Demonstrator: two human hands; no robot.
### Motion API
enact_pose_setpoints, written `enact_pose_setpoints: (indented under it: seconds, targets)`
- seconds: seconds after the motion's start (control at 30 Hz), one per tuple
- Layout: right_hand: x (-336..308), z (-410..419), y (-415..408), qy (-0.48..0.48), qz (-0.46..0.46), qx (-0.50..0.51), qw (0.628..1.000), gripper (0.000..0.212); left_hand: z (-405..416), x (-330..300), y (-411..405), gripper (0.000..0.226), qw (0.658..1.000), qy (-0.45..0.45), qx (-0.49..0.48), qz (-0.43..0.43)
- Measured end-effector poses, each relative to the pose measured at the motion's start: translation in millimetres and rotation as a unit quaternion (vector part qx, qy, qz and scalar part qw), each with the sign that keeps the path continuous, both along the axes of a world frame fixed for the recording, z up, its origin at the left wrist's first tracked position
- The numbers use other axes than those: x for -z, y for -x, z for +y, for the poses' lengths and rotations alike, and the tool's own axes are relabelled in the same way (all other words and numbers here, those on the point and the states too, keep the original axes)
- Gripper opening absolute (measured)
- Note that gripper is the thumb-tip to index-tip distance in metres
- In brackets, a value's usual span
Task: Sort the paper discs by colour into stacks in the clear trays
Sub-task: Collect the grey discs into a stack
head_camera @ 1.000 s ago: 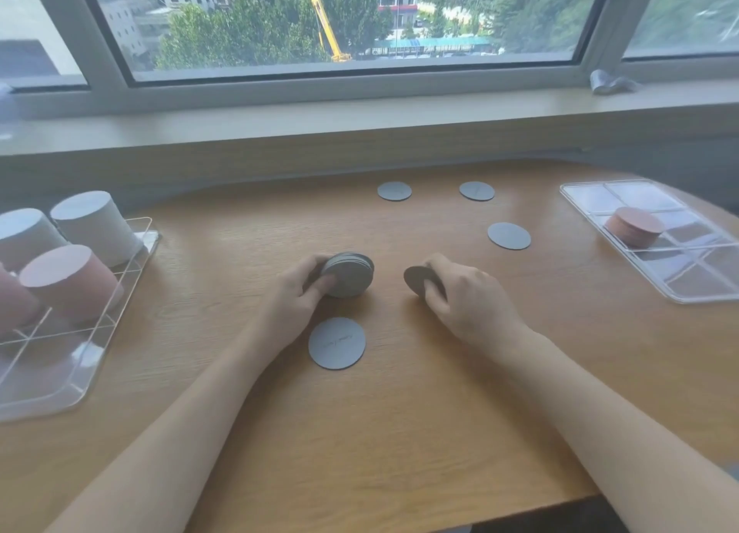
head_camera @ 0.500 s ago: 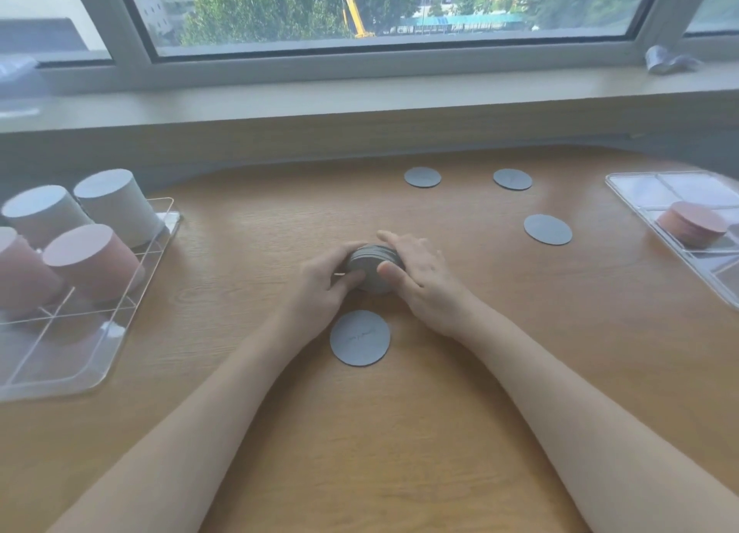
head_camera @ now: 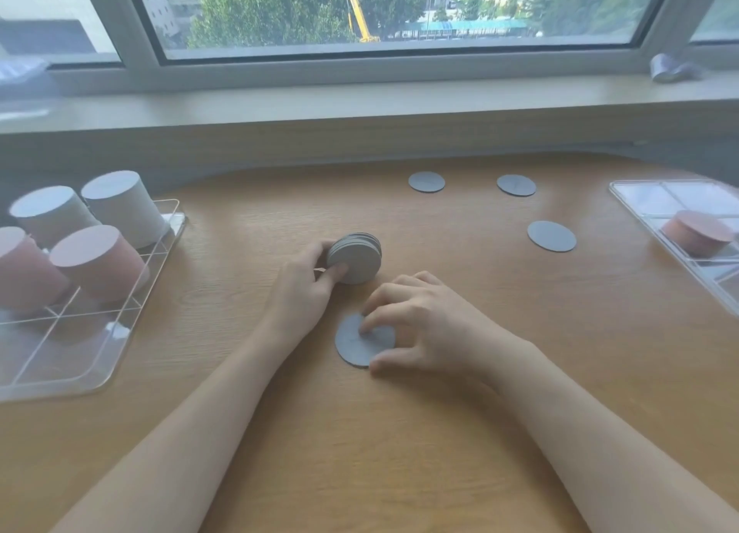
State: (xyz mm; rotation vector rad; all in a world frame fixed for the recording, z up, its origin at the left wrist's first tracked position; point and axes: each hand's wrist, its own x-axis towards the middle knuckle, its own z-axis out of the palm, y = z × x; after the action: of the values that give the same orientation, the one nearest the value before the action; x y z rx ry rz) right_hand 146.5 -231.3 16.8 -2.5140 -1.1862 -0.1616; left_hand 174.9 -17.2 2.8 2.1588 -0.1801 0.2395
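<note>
My left hand (head_camera: 306,288) grips a stack of grey paper discs (head_camera: 355,257), held tilted on edge at the table's middle. My right hand (head_camera: 424,324) has its fingertips and thumb curled round a single grey disc (head_camera: 354,346) lying flat on the wood just in front of the stack. Three more grey discs lie loose farther back: one (head_camera: 426,182), a second (head_camera: 516,184), a third (head_camera: 551,236). The clear tray on the left (head_camera: 80,372) holds tall grey stacks (head_camera: 120,208) and pink stacks (head_camera: 100,264). The clear tray on the right (head_camera: 648,196) holds a short pink stack (head_camera: 698,232).
The wooden table (head_camera: 440,432) ends at a window sill (head_camera: 360,100) behind. A crumpled bit of wrap (head_camera: 672,68) lies on the sill at the far right. The left tray's near compartments hold nothing.
My right hand put its disc onto the stack in my left hand, then came back toward me and now pinches the single disc lying in front. The left hand stayed put.
</note>
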Motion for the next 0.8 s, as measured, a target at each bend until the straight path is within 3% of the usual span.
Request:
enact_pose_setpoints:
  seconds: [0.1,0.23,0.3,0.4,0.5,0.6,0.67,0.73,0.8]
  targets:
    - [2.3,-2.1,-2.8,-0.028,-0.073,0.047,0.996,0.025,0.7,0.7,-1.3,0.02,1.0,-0.001,0.0,-0.004]
    - [-0.5,-14.8,-13.9,-0.056,-0.165,0.221,0.96,0.022,1.8,-1.2,-0.5,0.021,1.0,0.013,0.012,0.004]
    - [-2.2,-23.2,-17.2,-0.088,-0.138,0.315,0.935,0.02,2.2,-2.2,-0.3,0.023,0.999,0.008,0.032,0.006]
    - [1.8,-32.4,-22.9,-0.192,-0.008,0.381,0.904,0.011,1.1,-1.3,0.2,0.026,0.997,0.008,0.077,0.013]
    - [1.4,-30.3,-23.5,-0.304,0.079,0.328,0.891,0.016,-2.1,-2.1,2.9,0.032,0.995,0.016,0.093,0.016]
    - [3.3,-15.6,-19.1,-0.329,0.165,0.209,0.906,0.019,-9.2,-4.2,6.7,0.045,0.997,-0.016,0.079,-0.014]
    - [7.4,-5.8,-18.1,-0.282,0.205,0.164,0.923,0.024,-14.4,-4.6,9.0,0.049,0.996,-0.044,0.063,-0.039]
    - [12.1,-0.8,-20.2,-0.208,0.17,0.156,0.95,0.043,-17.5,-3.0,9.4,0.046,0.995,-0.065,0.051,-0.057]
    - [17.0,-1.1,-23.3,-0.172,0.11,0.173,0.964,0.048,-20.4,-2.0,9.6,0.038,0.992,-0.082,0.054,-0.077]
